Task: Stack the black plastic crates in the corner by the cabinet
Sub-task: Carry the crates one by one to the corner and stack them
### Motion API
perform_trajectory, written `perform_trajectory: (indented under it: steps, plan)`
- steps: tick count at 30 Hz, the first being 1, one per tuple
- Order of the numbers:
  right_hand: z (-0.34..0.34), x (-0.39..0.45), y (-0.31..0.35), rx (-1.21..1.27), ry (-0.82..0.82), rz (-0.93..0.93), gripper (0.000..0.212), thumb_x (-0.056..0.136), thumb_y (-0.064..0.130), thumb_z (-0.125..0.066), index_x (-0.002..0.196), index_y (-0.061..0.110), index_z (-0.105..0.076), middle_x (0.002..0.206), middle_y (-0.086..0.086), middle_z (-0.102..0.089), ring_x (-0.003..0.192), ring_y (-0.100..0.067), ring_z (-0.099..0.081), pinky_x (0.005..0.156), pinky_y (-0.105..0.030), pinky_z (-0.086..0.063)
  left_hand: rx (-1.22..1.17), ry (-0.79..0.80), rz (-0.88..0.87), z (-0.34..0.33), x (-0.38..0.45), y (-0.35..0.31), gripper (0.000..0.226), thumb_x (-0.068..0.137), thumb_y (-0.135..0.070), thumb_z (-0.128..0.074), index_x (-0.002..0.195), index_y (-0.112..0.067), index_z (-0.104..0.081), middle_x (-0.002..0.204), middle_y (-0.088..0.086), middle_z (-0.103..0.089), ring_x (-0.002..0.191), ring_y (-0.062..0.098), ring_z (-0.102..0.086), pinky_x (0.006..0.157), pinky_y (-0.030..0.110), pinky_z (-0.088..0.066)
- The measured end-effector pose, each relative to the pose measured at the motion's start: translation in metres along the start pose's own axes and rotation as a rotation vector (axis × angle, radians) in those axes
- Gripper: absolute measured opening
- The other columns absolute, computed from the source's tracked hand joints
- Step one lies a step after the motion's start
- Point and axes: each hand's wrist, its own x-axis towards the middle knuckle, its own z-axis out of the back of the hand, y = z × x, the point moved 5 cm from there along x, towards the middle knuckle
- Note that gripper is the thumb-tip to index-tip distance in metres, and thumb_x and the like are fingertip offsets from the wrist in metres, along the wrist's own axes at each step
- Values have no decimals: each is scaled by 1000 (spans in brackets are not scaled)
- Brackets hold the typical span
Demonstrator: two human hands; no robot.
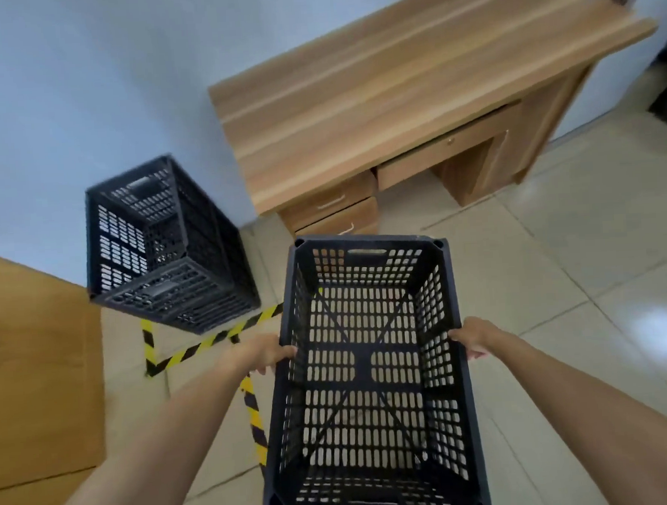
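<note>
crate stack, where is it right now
In the head view the crate stack stands left of centre against the wall, between the wooden desk and the cabinet, behind the striped floor tape.

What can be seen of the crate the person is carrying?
The carried crate is black perforated plastic, rectangular, open-topped and empty, with slotted walls, a gridded base with diagonal ribs, and handle slots in both short ends. It is held roughly level over the tiled floor; the left hand and right hand grip its long rims.
</note>
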Motion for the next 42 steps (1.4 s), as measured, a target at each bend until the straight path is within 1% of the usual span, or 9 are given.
perform_trajectory:
  steps: [3, 6, 12, 15, 19, 22, 26, 30, 42]
  plan:
    - [-30, -18, 50, -53, 23, 42, 39, 100, 27, -45, 65, 9, -44, 72, -10, -64, 50, -15, -54, 40, -20, -39, -87, 4, 79, -15, -28, 58, 59, 99, -56, -32, 122, -7, -56, 93, 4, -65, 85, 26, -63, 75, 32, -49]
    - [-63, -47, 111, -115, 41, 100, 36, 100, 26, -44, 72, 5, -50, 54, -3, -58, 51, -14, -52, 43, -20, -41, -180, -29, 147, -21, -48, 133, 66, 98, -61, -28, 122, -7, -58, 96, 5, -66, 87, 25, -61, 90, 37, -49]
    - [-137, -120, 236, 40, 147, 180, 16, 101, 13, -41, 107, 1, -51, 74, -9, -48, 62, -19, -48, 42, -27, -44, -139, -196, 250, -10, -114, 266, 62, 100, -59, -22, 120, -12, -56, 135, 14, -57, 125, 31, -54, 93, 37, -43]
    - [-161, -144, 294, -88, 69, 276, 24, 101, 22, -43, 100, 1, -55, 75, -9, -54, 61, -18, -53, 46, -26, -39, -156, -269, 306, -1, -142, 331, 72, 99, -60, -22, 137, -5, -49, 141, 14, -52, 129, 32, -51, 103, 42, -42]
    - [-182, -180, 374, -242, -49, 425, 29, 100, 28, -45, 94, 1, -52, 85, -14, -60, 57, -21, -56, 36, -20, -39, -142, -387, 332, 12, -179, 406, 68, 100, -58, -25, 119, -4, -62, 121, 13, -66, 111, 29, -63, 97, 41, -50]
    - [-192, -202, 429, -340, -92, 546, 33, 100, 29, -42, 90, 2, -58, 99, -17, -65, 69, -27, -62, 55, -25, -48, -135, -463, 379, 29, -202, 451, 64, 100, -57, -25, 110, -6, -63, 102, 8, -69, 92, 24, -66, 90, 37, -52]
    - [-192, -216, 491, -351, -116, 648, 40, 99, 32, -40, 74, 5, -57, 82, -15, -64, 71, -27, -61, 57, -28, -47, -74, -575, 440, 62, -222, 490, 57, 100, -57, -25, 93, -12, -59, 85, -1, -61, 70, 13, -55, 65, 23, -45]
    - [-189, -211, 542, -243, -66, 680, 24, 98, 27, -46, 89, 6, -56, 89, -13, -61, 78, -26, -58, 72, -33, -52, -76, -645, 493, 97, -225, 511, 52, 102, -50, -27, 95, -12, -60, 89, 3, -60, 81, 21, -55, 80, 35, -44]
    - [-120, -131, 688, -227, 45, 701, 30, 98, 6, -40, 72, 0, -54, 71, -13, -56, 54, -19, -56, 40, -23, -45, -94, -700, 598, 259, -181, 515, 45, 98, -43, -40, 62, -16, -46, 66, -1, -52, 62, 16, -50, 68, 30, -44]
